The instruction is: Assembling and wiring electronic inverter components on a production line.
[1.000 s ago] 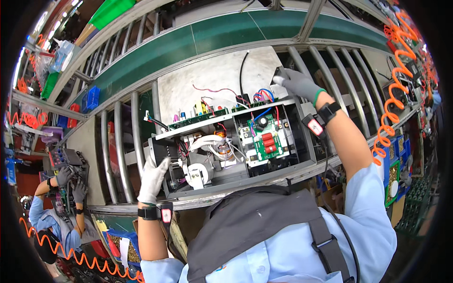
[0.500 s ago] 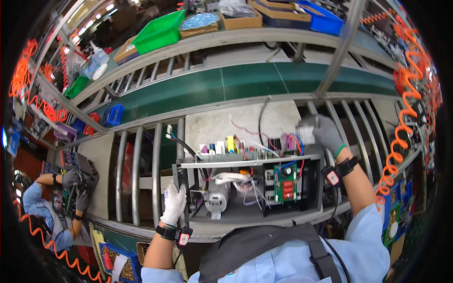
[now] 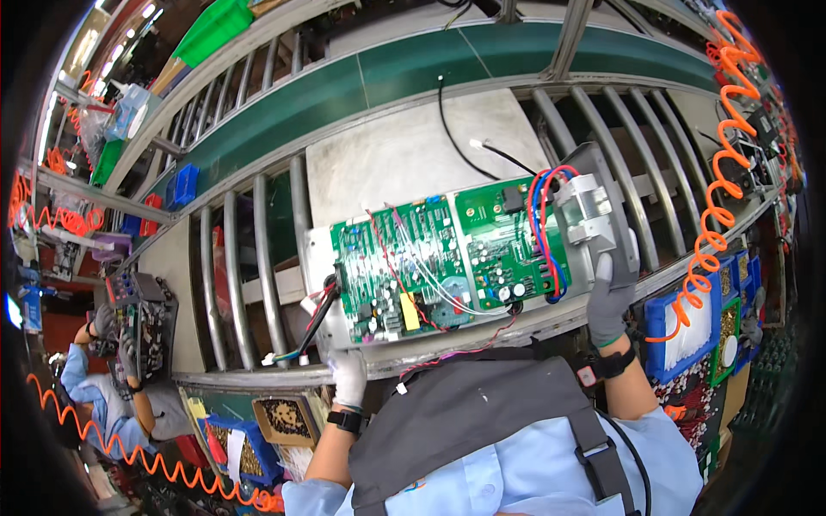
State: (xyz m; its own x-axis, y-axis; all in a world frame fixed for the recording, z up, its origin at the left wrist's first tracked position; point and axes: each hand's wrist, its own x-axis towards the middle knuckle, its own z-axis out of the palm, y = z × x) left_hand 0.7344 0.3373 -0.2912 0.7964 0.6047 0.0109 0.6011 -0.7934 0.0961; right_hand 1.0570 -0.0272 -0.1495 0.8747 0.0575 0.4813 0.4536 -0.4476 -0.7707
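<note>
In front of me a metal equipment chassis lies tilted with its board side up. On it are two green circuit boards side by side, crossed by thin white and red wires. Thick red and blue wires loop at the right end beside a silver metal bracket. My left hand, white-gloved, grips the near left corner; its fingertips are partly hidden. My right hand, in a grey glove, holds the near right end, one finger stretched along the metal. A dark cable bundle hangs from the left end.
Metal rollers flank a pale board beneath the chassis. Orange coiled hoses hang right and lower left. Screw bins stand near left; a blue tray stands right. At far left, a co-worker's gloved hands handle another unit.
The chassis has been turned over toward me, so its circuit boards now face up instead of its open inside. My right hand has moved from its far right corner to its near right end.
</note>
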